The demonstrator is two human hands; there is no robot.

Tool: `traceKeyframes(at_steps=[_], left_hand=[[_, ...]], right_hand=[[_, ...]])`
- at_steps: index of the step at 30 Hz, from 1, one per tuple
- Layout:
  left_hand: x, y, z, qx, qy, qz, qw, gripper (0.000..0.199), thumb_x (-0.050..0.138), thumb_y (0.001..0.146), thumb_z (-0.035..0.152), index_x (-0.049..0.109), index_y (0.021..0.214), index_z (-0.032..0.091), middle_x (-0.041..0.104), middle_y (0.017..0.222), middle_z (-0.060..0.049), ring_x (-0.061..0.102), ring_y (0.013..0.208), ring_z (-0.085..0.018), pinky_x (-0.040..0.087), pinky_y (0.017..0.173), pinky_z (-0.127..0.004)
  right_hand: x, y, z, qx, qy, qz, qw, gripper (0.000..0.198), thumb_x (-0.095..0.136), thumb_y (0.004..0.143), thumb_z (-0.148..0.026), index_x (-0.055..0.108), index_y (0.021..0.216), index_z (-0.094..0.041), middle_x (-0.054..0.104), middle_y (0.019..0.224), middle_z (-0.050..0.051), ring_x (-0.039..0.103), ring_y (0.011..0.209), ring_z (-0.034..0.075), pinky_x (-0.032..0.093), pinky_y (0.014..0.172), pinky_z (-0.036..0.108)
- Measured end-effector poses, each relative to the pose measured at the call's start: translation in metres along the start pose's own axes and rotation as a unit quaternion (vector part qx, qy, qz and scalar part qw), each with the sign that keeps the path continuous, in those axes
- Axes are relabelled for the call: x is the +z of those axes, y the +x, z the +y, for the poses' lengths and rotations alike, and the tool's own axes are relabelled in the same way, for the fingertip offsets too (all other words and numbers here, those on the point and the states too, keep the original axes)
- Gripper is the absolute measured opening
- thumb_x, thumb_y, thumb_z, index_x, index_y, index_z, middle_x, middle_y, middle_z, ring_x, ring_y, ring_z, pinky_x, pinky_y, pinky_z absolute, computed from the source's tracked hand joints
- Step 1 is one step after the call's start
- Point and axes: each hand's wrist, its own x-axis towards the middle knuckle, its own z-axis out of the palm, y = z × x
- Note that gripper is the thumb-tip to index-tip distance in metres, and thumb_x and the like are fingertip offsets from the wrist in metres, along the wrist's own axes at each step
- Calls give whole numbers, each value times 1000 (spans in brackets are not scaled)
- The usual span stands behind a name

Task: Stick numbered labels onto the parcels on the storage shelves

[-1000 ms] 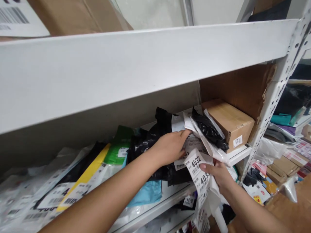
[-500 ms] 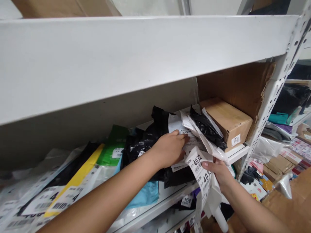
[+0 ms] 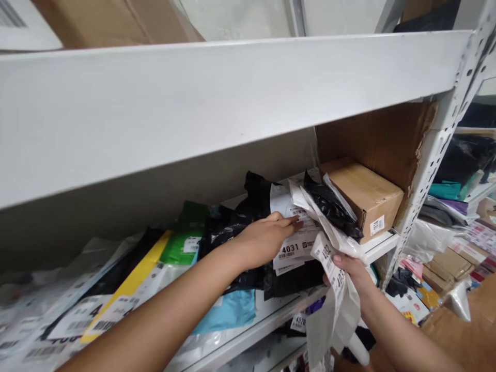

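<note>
My left hand (image 3: 267, 235) lies with its fingers stretched out over the white shipping label (image 3: 306, 227) of a black plastic parcel (image 3: 258, 188) on the shelf. Below its fingers shows a sticker marked 4031 (image 3: 290, 249). In front of the shelf edge, my right hand (image 3: 351, 274) pinches a strip of numbered barcode labels (image 3: 337, 284) between thumb and fingers. The top label reads 4032, and the strip's tail hangs down in folds. Just above the right hand, a white plastic parcel (image 3: 327, 222) leans beside another black parcel (image 3: 329, 199).
A cardboard box (image 3: 364, 194) stands at the shelf's right end by a perforated white post (image 3: 430, 150). To the left lie a green parcel (image 3: 184, 232), a light blue one (image 3: 228, 310) and several labelled bags. The upper shelf beam (image 3: 232, 98) crosses above my hands.
The sticker marked 4031 now shows below my left hand, which has flattened and shifted slightly. My right hand has moved a little right with the label strip, now turned more sideways.
</note>
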Motion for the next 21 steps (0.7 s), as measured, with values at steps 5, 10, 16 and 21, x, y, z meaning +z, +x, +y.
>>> traceKeyframes(at_steps=[5, 10, 16, 21], left_hand=[[-1, 1, 9, -27, 23, -39, 999, 72, 35, 81, -4, 44, 148, 19, 49, 153, -6, 53, 115, -23, 46, 98, -32], [-7, -1, 15, -89, -61, 32, 994, 51, 44, 82, 2, 58, 128, 19, 66, 130, -10, 62, 114, -24, 50, 96, -35], [-13, 0, 18, -97, -115, 236, 960, 46, 60, 83, 13, 50, 126, 24, 58, 134, -9, 56, 124, -24, 47, 105, -41], [-19, 13, 18, -92, -86, 186, 975, 40, 58, 82, 7, 58, 118, 25, 70, 116, -6, 65, 109, -24, 52, 94, -37]], right_hand=[[-7, 6, 2, 1, 21, -32, 999, 26, 91, 53, -32, 69, 63, -21, 55, 44, -7, 49, 39, 13, 54, 61, 33], [-7, 9, 7, -23, -28, -2, 999, 33, 91, 50, -37, 71, 70, -20, 70, 58, 1, 67, 57, 23, 58, 73, 40], [3, 10, 16, -66, -75, 42, 994, 58, 93, 48, -40, 75, 99, -20, 79, 97, 8, 73, 92, 32, 56, 90, 46], [0, 16, 20, -84, -93, 29, 992, 58, 93, 52, -40, 73, 104, -23, 79, 101, 7, 72, 99, 32, 56, 90, 44]])
